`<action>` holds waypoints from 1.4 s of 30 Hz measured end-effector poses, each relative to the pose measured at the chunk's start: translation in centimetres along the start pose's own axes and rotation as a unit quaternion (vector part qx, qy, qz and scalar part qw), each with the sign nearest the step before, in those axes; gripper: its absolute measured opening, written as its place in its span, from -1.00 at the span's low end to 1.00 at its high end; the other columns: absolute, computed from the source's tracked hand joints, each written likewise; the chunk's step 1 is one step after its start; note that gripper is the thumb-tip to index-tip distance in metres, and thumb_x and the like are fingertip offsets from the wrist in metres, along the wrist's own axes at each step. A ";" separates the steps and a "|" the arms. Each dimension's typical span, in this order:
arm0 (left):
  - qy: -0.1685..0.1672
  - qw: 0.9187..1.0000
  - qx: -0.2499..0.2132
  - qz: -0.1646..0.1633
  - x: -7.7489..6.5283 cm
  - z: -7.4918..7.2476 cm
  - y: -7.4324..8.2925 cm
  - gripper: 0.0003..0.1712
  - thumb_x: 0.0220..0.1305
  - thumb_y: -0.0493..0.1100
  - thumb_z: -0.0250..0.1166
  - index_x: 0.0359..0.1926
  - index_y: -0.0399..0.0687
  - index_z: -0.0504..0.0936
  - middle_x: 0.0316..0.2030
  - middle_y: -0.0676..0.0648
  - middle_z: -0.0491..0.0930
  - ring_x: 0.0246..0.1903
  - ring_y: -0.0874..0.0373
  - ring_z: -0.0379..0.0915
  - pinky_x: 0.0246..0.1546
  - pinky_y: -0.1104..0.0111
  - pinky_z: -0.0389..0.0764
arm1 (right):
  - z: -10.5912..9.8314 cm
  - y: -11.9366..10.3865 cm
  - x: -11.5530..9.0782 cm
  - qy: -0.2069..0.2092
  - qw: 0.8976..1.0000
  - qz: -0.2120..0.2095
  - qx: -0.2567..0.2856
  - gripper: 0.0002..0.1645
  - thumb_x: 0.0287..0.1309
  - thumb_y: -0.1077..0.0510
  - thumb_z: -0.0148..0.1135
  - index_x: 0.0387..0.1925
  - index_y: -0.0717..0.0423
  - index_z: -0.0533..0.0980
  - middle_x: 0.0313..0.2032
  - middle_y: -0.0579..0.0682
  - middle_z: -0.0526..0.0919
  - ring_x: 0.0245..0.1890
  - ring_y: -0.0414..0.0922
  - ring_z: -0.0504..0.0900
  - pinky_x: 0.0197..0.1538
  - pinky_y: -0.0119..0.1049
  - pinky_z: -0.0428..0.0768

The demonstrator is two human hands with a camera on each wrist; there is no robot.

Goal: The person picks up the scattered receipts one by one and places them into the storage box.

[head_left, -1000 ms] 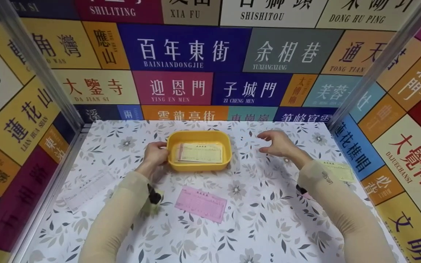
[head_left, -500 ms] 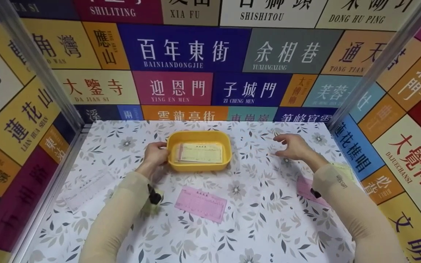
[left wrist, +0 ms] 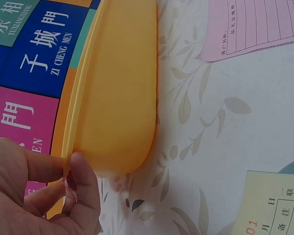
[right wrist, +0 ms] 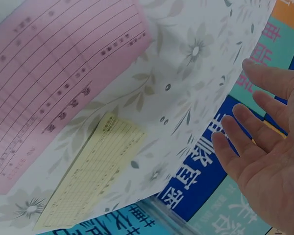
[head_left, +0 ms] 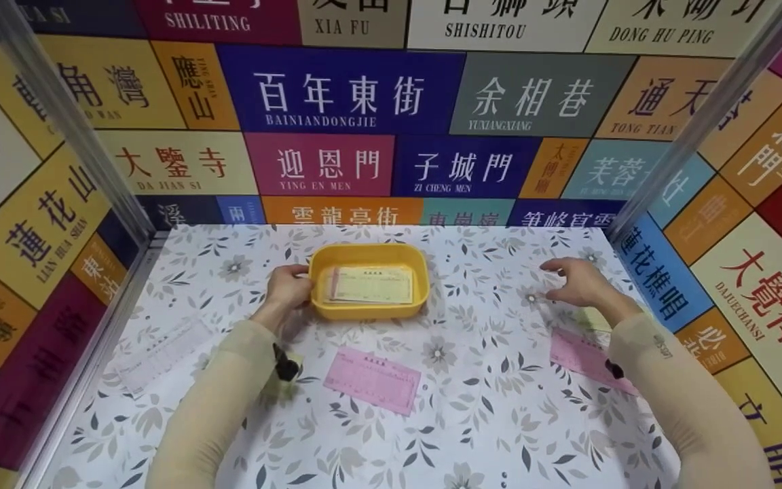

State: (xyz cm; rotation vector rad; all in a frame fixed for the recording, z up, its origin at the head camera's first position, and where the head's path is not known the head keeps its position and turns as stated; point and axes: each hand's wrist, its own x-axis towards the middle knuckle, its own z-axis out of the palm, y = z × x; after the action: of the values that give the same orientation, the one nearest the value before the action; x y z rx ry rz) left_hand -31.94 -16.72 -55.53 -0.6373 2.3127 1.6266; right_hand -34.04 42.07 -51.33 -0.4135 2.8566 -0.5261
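At the back of the table, my left hand (head_left: 288, 291) pinches the left rim of a yellow plastic box (head_left: 369, 313). Thumb and fingers meet at that rim in the left wrist view. Inside the box lies a small stack of receipt slips (head_left: 381, 286), a pale yellow one on top. My right hand (head_left: 578, 284) hovers over the right part of the table, fingers spread and holding nothing. Nearest to it are a yellow receipt slip (right wrist: 95, 171) and a pink receipt slip (head_left: 581, 358), the latter partly covered by the right sleeve.
Another pink slip (head_left: 374, 380) lies in front of the box. A pale slip (head_left: 163, 356) rests at the left, and a yellow slip (left wrist: 272, 208) is partly hidden by the left forearm in the head view. Sign-printed panels (head_left: 337, 88) enclose the flowered tabletop (head_left: 472, 407).
My right hand has moved right and slightly toward me, away from the box, uncovering more of the right pink slip. The left hand and the box stay in place.
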 end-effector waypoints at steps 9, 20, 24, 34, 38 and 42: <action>-0.004 1.000 -0.003 0.004 0.1 -0.1 -0.3 -0.30 0.37 -0.39 0.18 0.52 -0.08 0.63 0.28 -0.22 0.70 0.02 0.03 0.66 -0.20 0.40 0.68 | -0.7 3.3 -1.6 -0.009 1.000 0.009 -0.027 -0.16 0.19 0.19 0.53 0.49 0.32 0.52 0.39 0.54 0.59 0.31 0.55 0.60 0.33 0.49 0.61; 0.001 1.000 -0.009 0.009 0.1 -0.2 -0.3 -0.31 0.37 -0.39 0.17 0.50 -0.08 0.64 0.30 -0.22 0.70 0.09 0.00 0.69 -0.14 0.38 0.73 | -1.3 7.2 -4.3 -0.027 0.998 0.053 -0.022 -0.12 0.19 0.21 0.50 0.52 0.34 0.47 0.41 0.63 0.51 0.34 0.61 0.53 0.32 0.54 0.59; 0.002 1.000 0.000 0.029 0.1 -0.2 -0.3 -0.32 0.37 -0.38 0.14 0.50 -0.15 0.63 0.30 -0.28 0.71 0.00 0.01 0.72 -0.28 0.43 0.72 | -1.4 8.6 -4.9 -0.047 0.995 0.083 -0.016 -0.12 0.23 0.21 0.47 0.56 0.30 0.45 0.44 0.64 0.47 0.39 0.63 0.47 0.37 0.58 0.54; -0.008 1.000 -0.013 0.002 0.0 0.1 -0.1 -0.32 0.39 -0.39 0.14 0.52 -0.11 0.62 0.31 -0.24 0.68 0.14 -0.04 0.69 -0.17 0.39 0.73 | -1.1 11.2 -6.7 -0.076 0.986 0.149 -0.015 -0.01 0.15 0.29 0.39 0.64 0.28 0.34 0.54 0.67 0.28 0.52 0.70 0.21 0.52 0.72 0.23; -0.010 1.000 -0.020 -0.007 0.1 0.1 -0.1 -0.32 0.40 -0.39 0.17 0.52 -0.10 0.61 0.34 -0.21 0.67 0.20 -0.05 0.69 -0.10 0.37 0.74 | -1.0 11.5 -7.2 -0.086 0.980 0.177 -0.011 0.02 0.20 0.27 0.38 0.68 0.26 0.27 0.57 0.67 0.20 0.55 0.70 0.15 0.53 0.74 0.19; -0.011 1.000 -0.026 -0.009 0.0 0.0 0.0 -0.32 0.41 -0.38 0.17 0.53 -0.11 0.60 0.37 -0.20 0.67 0.23 -0.07 0.70 -0.04 0.33 0.75 | -1.0 11.6 -7.4 -0.081 0.978 0.191 -0.012 0.02 0.22 0.26 0.35 0.69 0.28 0.24 0.59 0.66 0.18 0.55 0.69 0.16 0.55 0.72 0.20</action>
State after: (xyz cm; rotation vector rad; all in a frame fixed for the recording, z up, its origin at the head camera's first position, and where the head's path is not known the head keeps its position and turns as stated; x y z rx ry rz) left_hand -31.94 -16.74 -55.48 -0.6466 2.2490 1.6812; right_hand -30.08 55.08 -53.70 0.0879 2.6876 -0.3650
